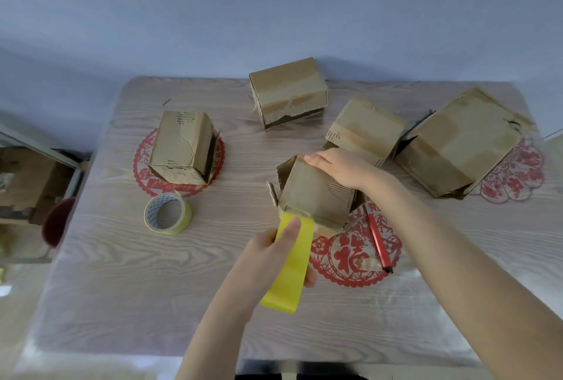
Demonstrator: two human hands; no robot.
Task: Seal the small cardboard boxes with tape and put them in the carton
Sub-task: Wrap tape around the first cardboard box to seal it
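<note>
Taping under way on one small brown cardboard box (316,197) at the middle of the pale wood-grain tabletop (122,273).

The left hand (274,257) pinches a strip of yellow tape (292,267), thumb on top and fingers beneath. The strip's far end meets the box's near edge and its near end hangs free. The right hand (341,166) rests on the box's far top edge, fingers straight and pointing left. The box stands partly on a red paper-cut mat (350,257), with a red pen-like tool (377,239) just to its right. A roll of yellow tape (167,213) lies at the near left. Four more brown boxes stand apart on the tabletop: a left box (181,148), a far middle box (288,91), a box behind the right hand (365,129), and a larger right box (460,142).
</note>
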